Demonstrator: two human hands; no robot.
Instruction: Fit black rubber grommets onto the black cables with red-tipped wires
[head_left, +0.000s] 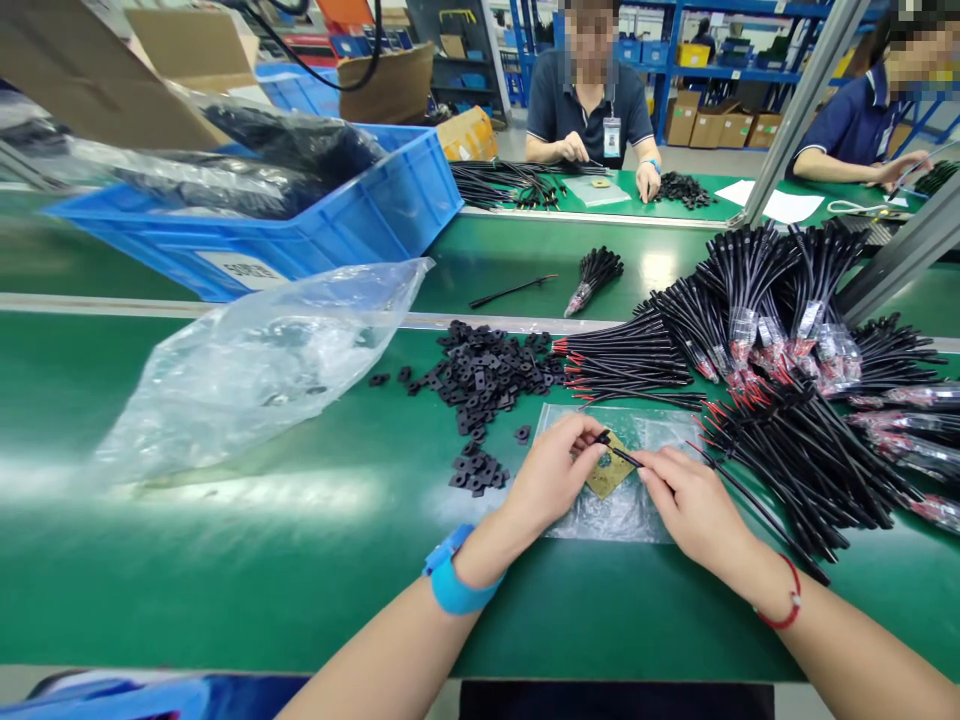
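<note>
Here we are, looking down over the green belt worktop (pixel 225 570). Our left hand (pixel 551 475) and right hand (pixel 694 505) meet near the front edge, fingers closed in a pinch on a thin black cable (pixel 622 456), just above a brass-coloured square plate (pixel 609 466) on a clear plastic sheet (pixel 622 522). To the right, black cable bundles (pixel 795 470) with red-tipped wires heap up beside the sheet; to the left sits a pile of small black rubber pieces (pixel 480 375), then a crumpled clear bag (pixel 255 380). Beyond, a blue plastic crate (pixel 255 225) stands at the belt's far edge, and across the next belt a co-worker (pixel 589 110) handles cables.
</note>
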